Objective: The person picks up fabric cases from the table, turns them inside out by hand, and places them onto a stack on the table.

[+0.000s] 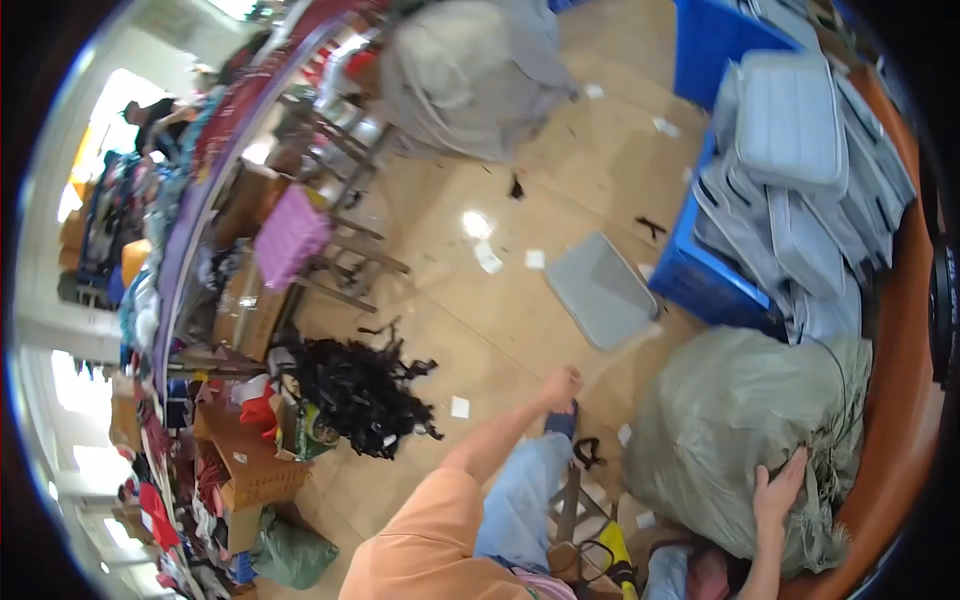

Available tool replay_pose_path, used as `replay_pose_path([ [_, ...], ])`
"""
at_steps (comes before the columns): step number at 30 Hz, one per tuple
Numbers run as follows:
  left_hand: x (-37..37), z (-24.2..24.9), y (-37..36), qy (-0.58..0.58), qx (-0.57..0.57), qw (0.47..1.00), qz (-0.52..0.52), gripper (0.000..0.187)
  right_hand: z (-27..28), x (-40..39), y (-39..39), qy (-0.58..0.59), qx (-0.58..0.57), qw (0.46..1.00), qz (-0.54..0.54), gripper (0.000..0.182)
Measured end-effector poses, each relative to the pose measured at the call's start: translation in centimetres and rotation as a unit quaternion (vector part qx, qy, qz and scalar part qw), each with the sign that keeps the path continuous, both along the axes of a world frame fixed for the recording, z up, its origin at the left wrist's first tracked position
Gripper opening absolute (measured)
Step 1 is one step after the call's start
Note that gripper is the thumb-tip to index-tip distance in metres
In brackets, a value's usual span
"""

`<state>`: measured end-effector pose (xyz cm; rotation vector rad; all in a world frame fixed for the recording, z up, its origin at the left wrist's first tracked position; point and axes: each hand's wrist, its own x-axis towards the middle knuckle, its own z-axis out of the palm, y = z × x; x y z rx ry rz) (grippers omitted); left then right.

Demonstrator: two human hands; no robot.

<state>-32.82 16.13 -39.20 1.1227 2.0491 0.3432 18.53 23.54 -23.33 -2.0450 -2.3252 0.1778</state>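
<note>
In the head view my left hand (563,388) is stretched out over the floor at the centre, above my shoe, its fingers curled; what it holds, if anything, is too small to name. A flat grey panel (603,292) lies on the floor just beyond it. My right hand (781,488) rests with its fingers spread on a large grey-green sack (740,420) at the lower right. The sack's gathered end is beside that hand.
A blue bin (680,262) piled with grey padded cases (793,120) stands at the upper right. Black straps (365,395) lie heaped at left, near a cardboard box (250,460) and a purple stool (291,237). A grey covered bundle (470,80) stands at the top.
</note>
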Motion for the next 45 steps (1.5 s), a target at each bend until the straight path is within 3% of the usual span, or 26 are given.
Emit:
replay_pose_path([
  [1, 0.3, -3.7, 0.1, 0.158, 0.081, 0.981, -0.079, 0.028, -1.3, 0.5, -1.0, -0.023, 0.029, 0.999, 0.005, 0.084],
  [2, -0.3, -6.7, 0.9, 0.129, 0.067, 0.984, -0.099, 0.028, -2.8, 0.8, -1.6, -0.004, 0.069, 0.998, 0.01, 0.084],
  [4, -2.3, -11.5, 4.1, -0.03, -0.02, 0.999, 0.01, 0.024, -4.3, 1.7, -2.9, -0.016, 0.088, 0.996, -0.001, 0.085],
  [5, -2.7, -13.9, 5.8, -0.099, -0.068, 0.99, 0.07, 0.024, -4.7, 1.5, -3.6, 0.017, 0.121, 0.992, -0.041, 0.077],
  [6, -2.6, -16.5, 7.1, -0.084, -0.072, 0.99, 0.091, 0.027, -6.2, 1.9, -3.8, 0.055, 0.158, 0.983, -0.075, 0.069],
  [8, -2.2, -22.0, 9.7, -0.091, -0.097, 0.981, 0.144, 0.032, -11.4, 7.6, -6.8, 0.144, 0.122, 0.974, -0.125, 0.048],
  [9, -1.9, -24.4, 11.0, -0.093, -0.105, 0.979, 0.147, 0.032, -12.6, 12.2, -8.4, 0.037, 0.076, 0.99, -0.116, 0.028],
  [10, -1.4, -26.7, 12.1, -0.089, -0.098, 0.97, 0.205, 0.037, -11.8, 17.1, -10.5, 0.062, -0.141, 0.987, -0.046, 0.024],
  [11, -0.9, -28.9, 12.8, -0.082, -0.092, 0.958, 0.258, 0.042, -8.7, 17.5, -10.4, 0.086, -0.352, 0.932, 0.021, 0.022],
  [12, -0.4, -30.9, 13.5, -0.043, -0.073, 0.953, 0.29, 0.047, -9.4, 17.2, -10.4, 0.082, -0.361, 0.929, 0.019, 0.022],
  [13, 0.2, -32.3, 13.7, -0.002, -0.058, 0.945, 0.322, 0.052, -9.8, 16.7, -10.4, 0.069, -0.362, 0.929, 0.021, 0.022],
  [14, 1.1, -30.8, 14.3, 0.04, -0.036, 0.949, 0.311, 0.056, -10.0, 16.3, -10.6, 0.054, -0.369, 0.927, 0.024, 0.022],
  [16, 1.0, -32.4, 14.2, -0.04, -0.104, 0.93, 0.35, 0.052, -9.9, 15.2, -11.0, 0.028, -0.383, 0.923, 0.028, 0.023],
  [19, 1.3, -34.7, 14.0, -0.037, -0.122, 0.928, 0.349, 0.036, -11.4, 12.7, -10.1, -0.006, -0.378, 0.925, 0.037, 0.024],
  [21, 1.6, -35.4, 13.7, -0.102, -0.029, 0.911, 0.399, 0.022, -11.7, 10.9, -9.3, -0.029, -0.37, 0.928, 0.043, 0.024],
  [24, 1.7, -34.7, 13.1, -0.173, -0.022, 0.886, 0.43, 0.019, -12.4, 8.0, -7.4, -0.055, -0.338, 0.938, 0.053, 0.025],
  [28, 0.0, -27.8, 11.1, -0.305, 0.013, 0.826, 0.474, 0.016, -10.5, 3.1, -3.9, -0.076, -0.275, 0.956, 0.063, 0.027],
  [33, -3.5, -13.7, 8.7, -0.486, 0.079, 0.725, 0.481, 0.02, -2.9, 0.2, -0.8, -0.104, -0.153, 0.981, 0.063, 0.028],
  [34, -3.3, -9.9, 8.9, -0.491, 0.099, 0.728, 0.467, 0.02, -3.9, 0.4, -0.9, -0.096, -0.13, 0.985, 0.059, 0.028],
  [35, -2.9, -5.9, 8.2, -0.497, 0.103, 0.738, 0.444, 0.019, -6.9, 0.8, -1.6, -0.01, 0.071, 0.997, -0.008, 0.036],
  [36, -2.0, -1.3, 6.8, -0.501, 0.108, 0.747, 0.424, 0.018, -7.7, 1.0, -1.8, 0.079, 0.266, 0.958, -0.072, 0.044],
  [37, -1.3, 2.9, 5.4, -0.501, 0.118, 0.756, 0.404, 0.017, -6.2, 0.7, -1.6, 0.094, 0.286, 0.951, -0.07, 0.044],
  [41, -0.5, 14.8, -0.9, -0.496, 0.15, 0.791, 0.324, 0.025, 1.7, -1.7, -0.3, 0.052, 0.045, 0.998, 0.002, 0.062],
  [43, 1.1, 22.3, -3.0, -0.491, 0.174, 0.827, 0.209, 0.024, 10.7, -5.9, -1.8, 0.284, -0.001, 0.955, -0.09, 0.052],
  [44, 2.0, 25.4, -4.2, -0.489, 0.172, 0.838, 0.173, 0.023, 14.0, -7.3, -2.7, 0.297, 0.015, 0.952, -0.068, 0.052],
  [45, 2.7, 27.0, -5.3, -0.504, 0.185, 0.833, 0.133, 0.022, 16.8, -8.3, -3.9, 0.439, -0.067, 0.89, -0.105, 0.049],
])
